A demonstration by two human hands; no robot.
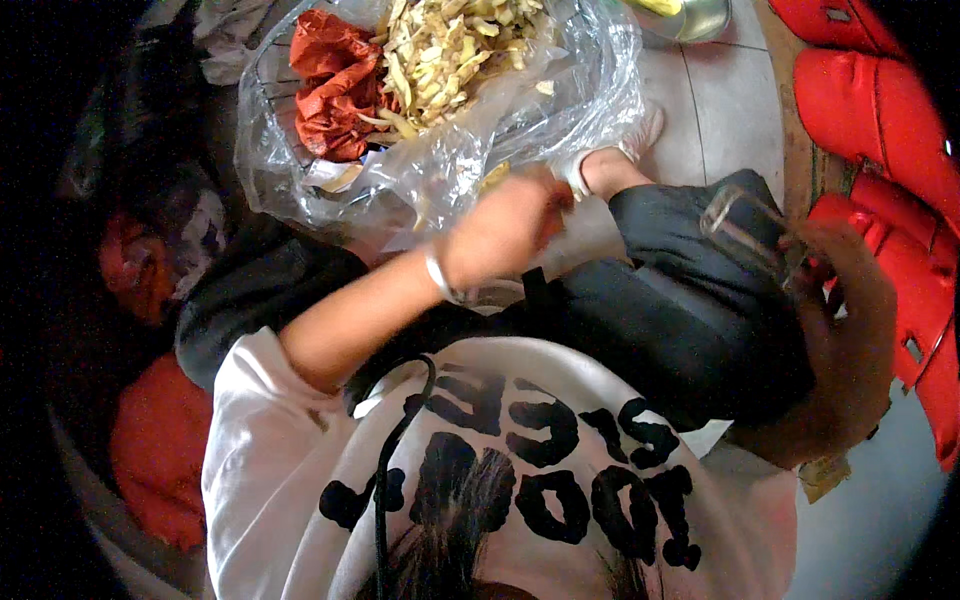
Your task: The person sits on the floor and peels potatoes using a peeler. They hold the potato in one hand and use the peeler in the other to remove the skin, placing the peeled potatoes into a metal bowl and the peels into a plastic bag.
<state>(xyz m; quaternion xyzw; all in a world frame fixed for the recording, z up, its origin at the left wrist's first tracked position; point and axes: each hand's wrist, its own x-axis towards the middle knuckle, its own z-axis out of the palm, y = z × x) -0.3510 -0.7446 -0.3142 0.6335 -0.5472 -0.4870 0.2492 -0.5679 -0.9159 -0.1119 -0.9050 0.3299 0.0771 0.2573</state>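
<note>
My left hand is blurred in front of my lap, with a pale bangle at its wrist. It is just below a clear plastic bag holding a heap of pale peelings and a crumpled red bag. Its fingers are curled, and whether they hold anything is hidden by blur. My right hand is at the right beside my knee, its fingers closed around a peeler-like metal tool, which is also blurred.
A metal bowl with something yellow in it stands on the tiled floor at the top right. Red cushioned items line the right side. My foot rests by the bag's right edge. Dim red objects lie at the left.
</note>
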